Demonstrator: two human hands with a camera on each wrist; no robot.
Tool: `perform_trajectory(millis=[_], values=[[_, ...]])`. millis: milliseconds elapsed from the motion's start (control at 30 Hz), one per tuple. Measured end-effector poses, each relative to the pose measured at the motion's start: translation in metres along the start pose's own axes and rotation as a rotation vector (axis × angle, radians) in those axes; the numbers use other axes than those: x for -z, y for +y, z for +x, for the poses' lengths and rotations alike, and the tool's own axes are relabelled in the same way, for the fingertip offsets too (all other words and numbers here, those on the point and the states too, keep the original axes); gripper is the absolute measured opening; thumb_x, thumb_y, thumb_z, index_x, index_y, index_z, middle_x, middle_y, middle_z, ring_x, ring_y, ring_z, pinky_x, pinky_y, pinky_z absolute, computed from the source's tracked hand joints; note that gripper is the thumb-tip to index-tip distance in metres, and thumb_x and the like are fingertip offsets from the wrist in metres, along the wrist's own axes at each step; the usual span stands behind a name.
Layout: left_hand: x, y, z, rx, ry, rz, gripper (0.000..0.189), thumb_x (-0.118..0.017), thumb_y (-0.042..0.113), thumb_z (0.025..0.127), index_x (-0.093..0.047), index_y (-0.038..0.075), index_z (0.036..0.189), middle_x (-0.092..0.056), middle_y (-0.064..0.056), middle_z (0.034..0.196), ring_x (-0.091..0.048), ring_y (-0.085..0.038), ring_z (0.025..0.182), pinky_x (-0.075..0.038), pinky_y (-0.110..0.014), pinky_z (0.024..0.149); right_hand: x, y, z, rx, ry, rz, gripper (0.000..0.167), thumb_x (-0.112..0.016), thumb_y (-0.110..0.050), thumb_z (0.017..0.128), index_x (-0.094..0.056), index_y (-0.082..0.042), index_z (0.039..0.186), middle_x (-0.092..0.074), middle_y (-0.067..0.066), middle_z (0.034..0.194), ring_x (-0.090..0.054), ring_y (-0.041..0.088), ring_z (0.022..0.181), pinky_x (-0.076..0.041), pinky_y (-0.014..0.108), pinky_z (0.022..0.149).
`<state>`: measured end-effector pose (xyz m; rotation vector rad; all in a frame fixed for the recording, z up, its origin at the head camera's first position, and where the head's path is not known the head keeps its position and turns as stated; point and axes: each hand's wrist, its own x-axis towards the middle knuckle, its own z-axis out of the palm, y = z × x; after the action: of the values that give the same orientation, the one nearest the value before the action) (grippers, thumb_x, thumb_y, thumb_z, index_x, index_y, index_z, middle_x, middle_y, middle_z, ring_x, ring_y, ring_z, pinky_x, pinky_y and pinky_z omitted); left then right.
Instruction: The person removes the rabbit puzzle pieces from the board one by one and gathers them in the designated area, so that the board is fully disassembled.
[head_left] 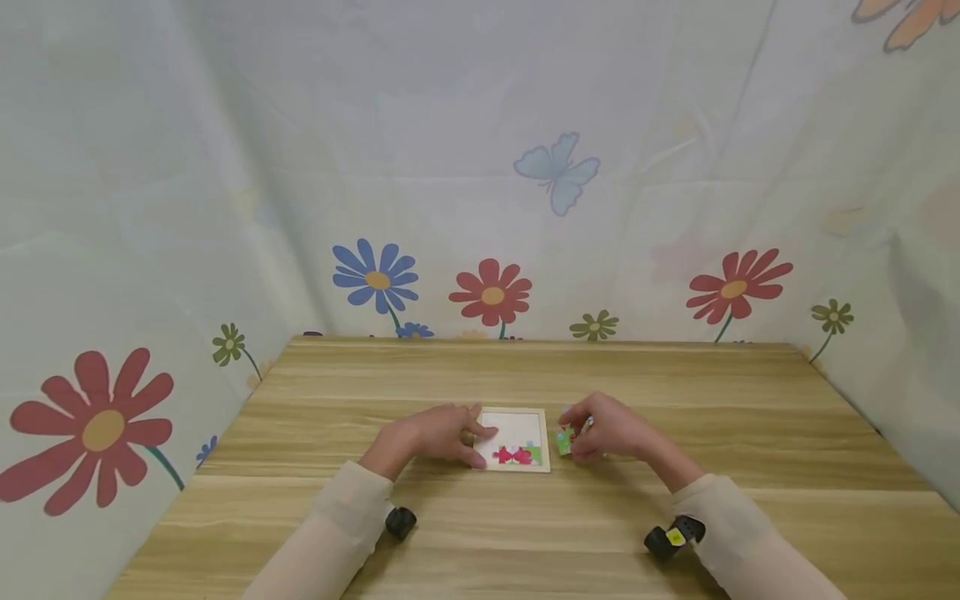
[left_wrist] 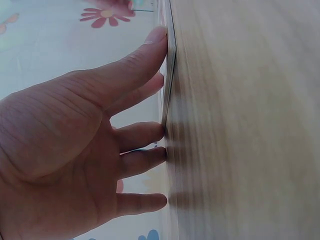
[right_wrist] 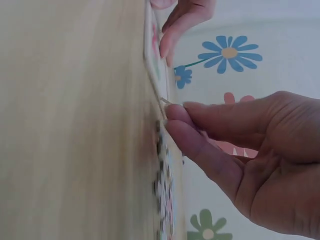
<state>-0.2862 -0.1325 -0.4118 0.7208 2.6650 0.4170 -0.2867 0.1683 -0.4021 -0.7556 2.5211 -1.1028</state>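
A shallow square puzzle tray [head_left: 512,411] with a pale wooden rim lies on the table. Several joined jigsaw pieces [head_left: 521,455], red and green, fill part of its near right corner. My left hand [head_left: 448,433] rests at the tray's left side, its thumb [left_wrist: 156,40] on the rim and its other fingers nearly straight. Just right of the tray, my right hand [head_left: 611,427] pinches a puzzle piece [right_wrist: 166,100] between thumb and fingertips, its thin edge showing at the tips. Loose puzzle pieces [right_wrist: 164,190] lie under that hand, mostly hidden from the head view.
The wood-grain table [head_left: 480,533] runs back to a pale cloth wall [head_left: 450,167] printed with flowers and a butterfly. A black wrist device [head_left: 401,522] sits by the left sleeve, and another [head_left: 663,542] by the right sleeve.
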Motion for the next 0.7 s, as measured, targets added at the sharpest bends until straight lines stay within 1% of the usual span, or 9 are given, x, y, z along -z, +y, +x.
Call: perform_trajectory(millis=[33, 67, 167, 200, 267, 367, 467, 600, 700], values=[[0.0, 0.0, 0.0, -0.001, -0.001, -0.002, 0.063, -0.076, 0.047, 0.084, -0.058, 0.028, 0.142, -0.03, -0.014, 0.16, -0.03, -0.03, 0.147, -0.028, -0.045, 0.117, 0.002, 0.001, -0.003, 0.016, -0.014, -0.016, 0.039, -0.073, 0.01, 0.072, -0.07, 0.011, 0.11, -0.068, 0.006, 0.081, -0.059, 0.013, 0.07, -0.053, 0.025, 0.057], [0.0, 0.001, 0.0, -0.001, 0.0, -0.008, 0.064, -0.077, 0.047, 0.084, -0.058, 0.028, 0.142, -0.03, -0.014, 0.161, -0.029, -0.03, 0.147, -0.028, -0.045, 0.117, 0.003, 0.001, -0.006, 0.031, -0.03, -0.032, 0.034, -0.072, 0.01, 0.07, -0.072, 0.011, 0.104, -0.066, 0.004, 0.077, -0.057, 0.011, 0.067, -0.051, 0.023, 0.055], [0.0, 0.002, 0.001, -0.002, 0.001, -0.017, 0.064, -0.077, 0.046, 0.084, -0.058, 0.027, 0.142, -0.03, -0.014, 0.16, -0.029, -0.03, 0.147, -0.028, -0.045, 0.117, 0.006, 0.001, -0.012, 0.089, -0.064, -0.102, 0.016, -0.07, 0.011, 0.067, -0.069, 0.003, 0.08, -0.056, -0.003, 0.066, -0.049, 0.005, 0.057, -0.041, 0.02, 0.05], [0.0, 0.003, 0.001, -0.004, 0.001, -0.019, 0.064, -0.077, 0.046, 0.084, -0.058, 0.026, 0.142, -0.031, -0.015, 0.16, -0.029, -0.031, 0.147, -0.028, -0.045, 0.117, 0.006, 0.001, -0.013, 0.11, -0.071, -0.126, 0.014, -0.07, 0.012, 0.066, -0.065, 0.0, 0.073, -0.052, -0.004, 0.063, -0.046, 0.004, 0.056, -0.038, 0.019, 0.05], [0.001, 0.002, 0.001, -0.007, 0.001, -0.024, 0.064, -0.077, 0.046, 0.084, -0.058, 0.026, 0.142, -0.031, -0.015, 0.16, -0.029, -0.031, 0.147, -0.027, -0.045, 0.117, 0.005, 0.0, -0.014, 0.146, -0.09, -0.169, 0.021, -0.07, 0.011, 0.067, -0.056, -0.005, 0.065, -0.044, -0.007, 0.06, -0.04, 0.002, 0.054, -0.033, 0.019, 0.05], [0.0, 0.002, 0.001, -0.009, -0.001, -0.024, 0.065, -0.077, 0.046, 0.084, -0.058, 0.026, 0.142, -0.031, -0.014, 0.16, -0.028, -0.03, 0.148, -0.027, -0.045, 0.118, 0.003, -0.001, -0.013, 0.181, -0.108, -0.216, 0.029, -0.07, 0.011, 0.067, -0.049, -0.009, 0.062, -0.036, -0.009, 0.059, -0.033, 0.002, 0.055, -0.026, 0.02, 0.052], [0.0, 0.001, 0.001, -0.004, -0.001, -0.023, 0.065, -0.077, 0.046, 0.084, -0.058, 0.026, 0.142, -0.031, -0.013, 0.16, -0.028, -0.03, 0.148, -0.027, -0.044, 0.118, 0.0, -0.001, -0.013, 0.194, -0.116, -0.245, 0.031, -0.072, 0.01, 0.067, -0.048, -0.01, 0.061, -0.031, -0.011, 0.058, -0.028, 0.002, 0.055, -0.022, 0.021, 0.053], [0.0, 0.001, 0.001, -0.006, 0.003, -0.027, 0.064, -0.078, 0.045, 0.084, -0.058, 0.026, 0.142, -0.032, -0.014, 0.16, -0.029, -0.03, 0.147, -0.028, -0.045, 0.117, -0.003, -0.001, -0.012, 0.204, -0.112, -0.258, 0.034, -0.072, 0.009, 0.066, -0.046, -0.012, 0.06, -0.028, -0.012, 0.057, -0.026, 0.002, 0.054, -0.02, 0.021, 0.052], [0.001, 0.001, 0.0, -0.004, 0.004, -0.03, 0.064, -0.078, 0.045, 0.084, -0.058, 0.026, 0.142, -0.032, -0.014, 0.16, -0.029, -0.03, 0.147, -0.028, -0.045, 0.117, -0.003, -0.001, -0.011, 0.226, -0.116, -0.273, 0.036, -0.07, 0.01, 0.066, -0.041, -0.012, 0.059, -0.026, -0.011, 0.057, -0.024, 0.002, 0.054, -0.02, 0.021, 0.052]])
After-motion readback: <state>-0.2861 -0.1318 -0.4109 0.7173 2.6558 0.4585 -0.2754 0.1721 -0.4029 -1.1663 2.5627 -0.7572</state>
